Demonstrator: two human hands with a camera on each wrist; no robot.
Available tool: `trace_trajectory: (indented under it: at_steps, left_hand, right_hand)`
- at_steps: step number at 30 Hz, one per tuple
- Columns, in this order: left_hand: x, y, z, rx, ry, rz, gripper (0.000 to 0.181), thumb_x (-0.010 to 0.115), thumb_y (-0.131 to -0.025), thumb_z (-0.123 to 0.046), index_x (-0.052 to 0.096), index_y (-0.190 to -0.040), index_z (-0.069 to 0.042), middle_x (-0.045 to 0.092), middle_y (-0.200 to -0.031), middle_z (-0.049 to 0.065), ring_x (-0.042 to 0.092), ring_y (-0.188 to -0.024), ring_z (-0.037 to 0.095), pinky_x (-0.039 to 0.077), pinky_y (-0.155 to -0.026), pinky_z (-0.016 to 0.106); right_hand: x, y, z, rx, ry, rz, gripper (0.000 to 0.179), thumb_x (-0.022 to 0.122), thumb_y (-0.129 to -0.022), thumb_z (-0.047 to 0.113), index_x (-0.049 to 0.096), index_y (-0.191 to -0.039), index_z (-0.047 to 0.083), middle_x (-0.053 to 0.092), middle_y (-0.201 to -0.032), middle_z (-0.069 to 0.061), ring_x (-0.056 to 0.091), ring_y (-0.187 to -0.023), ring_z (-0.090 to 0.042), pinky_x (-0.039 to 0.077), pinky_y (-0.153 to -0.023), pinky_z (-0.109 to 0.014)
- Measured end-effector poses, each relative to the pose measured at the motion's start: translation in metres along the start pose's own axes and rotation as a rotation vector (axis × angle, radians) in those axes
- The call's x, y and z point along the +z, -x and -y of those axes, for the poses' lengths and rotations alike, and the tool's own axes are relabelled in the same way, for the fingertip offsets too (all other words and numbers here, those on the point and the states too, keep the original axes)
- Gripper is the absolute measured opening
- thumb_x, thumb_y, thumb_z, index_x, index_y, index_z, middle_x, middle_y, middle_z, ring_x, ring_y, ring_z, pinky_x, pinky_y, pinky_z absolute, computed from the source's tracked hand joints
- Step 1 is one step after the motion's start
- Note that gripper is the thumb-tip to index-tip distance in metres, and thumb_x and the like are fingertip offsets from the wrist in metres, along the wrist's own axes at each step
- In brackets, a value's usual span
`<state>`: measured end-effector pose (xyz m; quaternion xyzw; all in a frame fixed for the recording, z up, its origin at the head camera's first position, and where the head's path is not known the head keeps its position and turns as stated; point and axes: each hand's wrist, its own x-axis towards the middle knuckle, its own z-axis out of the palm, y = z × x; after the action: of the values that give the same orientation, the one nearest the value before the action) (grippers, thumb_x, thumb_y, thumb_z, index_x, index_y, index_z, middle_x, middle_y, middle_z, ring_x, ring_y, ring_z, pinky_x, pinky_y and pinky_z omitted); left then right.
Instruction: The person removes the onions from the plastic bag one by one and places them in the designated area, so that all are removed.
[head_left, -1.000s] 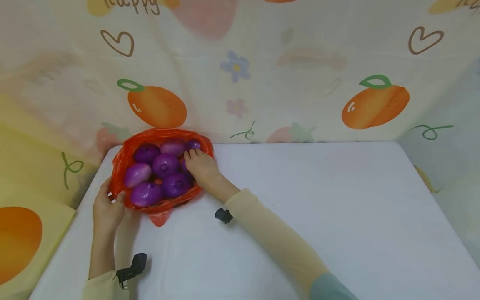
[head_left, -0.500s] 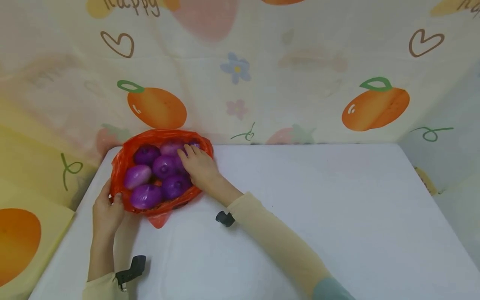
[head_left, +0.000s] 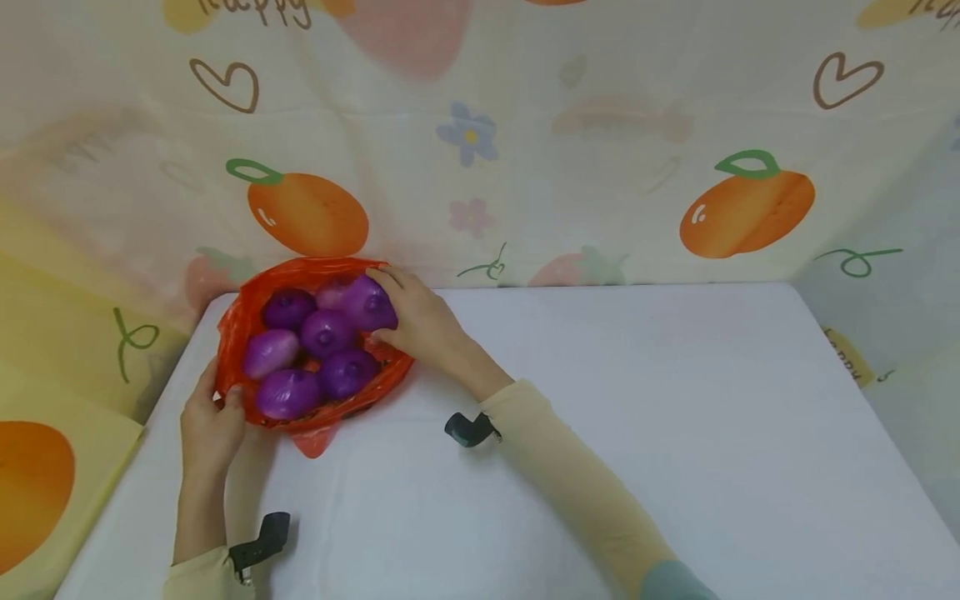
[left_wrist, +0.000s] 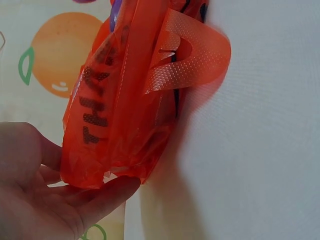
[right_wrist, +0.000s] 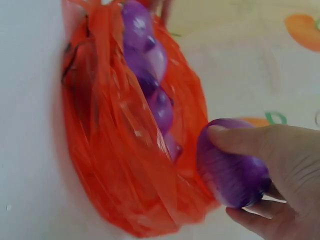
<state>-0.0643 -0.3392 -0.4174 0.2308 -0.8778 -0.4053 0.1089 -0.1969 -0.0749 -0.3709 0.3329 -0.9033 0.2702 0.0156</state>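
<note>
A red plastic bag [head_left: 315, 425] with its mouth rolled wide sits at the table's far left, with several purple onions [head_left: 327, 333] inside. My right hand [head_left: 427, 321] grips one purple onion [right_wrist: 232, 162] between thumb and fingers, at the bag's right rim. In the right wrist view that onion is raised beside the bag's edge, apart from the other onions. My left hand [head_left: 212, 429] holds the left side of the bag; in the left wrist view its thumb and fingers [left_wrist: 107, 200] are at the bag's lower corner, where dark printed letters show.
The white table [head_left: 600, 433] stretches to the right and front of the bag. A cloth [head_left: 570, 192] printed with fruit hangs behind it. A loose bag handle [left_wrist: 200, 55] lies toward the front. Small black cameras [head_left: 262, 540] are strapped to both wrists.
My right hand has taken hold of an onion at the bag's right side and lifted it slightly, drawing it toward the rim. The left hand keeps its hold on the bag.
</note>
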Motion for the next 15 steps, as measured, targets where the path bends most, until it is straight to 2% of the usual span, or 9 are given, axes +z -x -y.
trace_trajectory:
  at_steps: [3,5,7,12,15]
  left_hand:
    - [-0.001,-0.001,0.0,-0.011,-0.009,0.003,0.056,0.038,-0.1,-0.012,0.028,-0.155,-0.016,0.044,-0.147,0.022,0.057,-0.09,0.019,0.043,-0.056,0.007]
    - [-0.001,-0.001,0.0,-0.012,-0.009,0.007,0.057,0.038,-0.1,-0.012,0.028,-0.155,-0.016,0.044,-0.147,0.022,0.054,-0.086,0.013,0.044,-0.056,0.008]
    - [-0.001,-0.001,0.0,-0.013,-0.003,0.011,0.057,0.038,-0.1,-0.012,0.027,-0.156,-0.016,0.043,-0.147,0.022,0.057,-0.089,0.015,0.045,-0.057,0.007]
    - [-0.001,0.0,-0.001,-0.019,0.003,0.017,0.057,0.037,-0.1,-0.012,0.026,-0.156,-0.016,0.043,-0.148,0.023,0.056,-0.103,0.035,0.044,-0.056,0.007]
    - [-0.002,0.001,-0.001,-0.019,0.0,0.01,0.057,0.037,-0.099,-0.011,0.027,-0.155,-0.014,0.043,-0.147,0.024,0.056,-0.105,0.037,0.043,-0.056,0.006]
  right_hand:
    - [-0.007,0.003,-0.01,0.024,-0.071,-0.057,0.082,0.078,-0.084,0.034,0.035,-0.15,0.011,0.037,-0.153,-0.007,0.037,-0.139,-0.02,0.034,-0.113,-0.031]
    - [-0.011,0.005,-0.017,0.037,-0.118,-0.1,0.081,0.077,-0.085,0.034,0.035,-0.15,0.01,0.039,-0.152,-0.006,0.039,-0.138,-0.021,0.034,-0.113,-0.032]
    - [-0.014,0.008,-0.024,0.066,-0.15,-0.12,0.079,0.076,-0.086,0.034,0.034,-0.149,0.011,0.041,-0.15,-0.006,0.041,-0.136,-0.021,0.036,-0.112,-0.034]
    - [-0.019,0.014,-0.045,0.159,-0.173,-0.127,0.077,0.076,-0.086,0.032,0.036,-0.148,0.011,0.042,-0.149,-0.007,0.042,-0.134,-0.023,0.039,-0.11,-0.038]
    - [-0.02,0.019,-0.059,0.188,-0.16,-0.126,0.077,0.076,-0.086,0.031,0.036,-0.148,0.009,0.041,-0.149,-0.009,0.043,-0.135,-0.025,0.038,-0.111,-0.04]
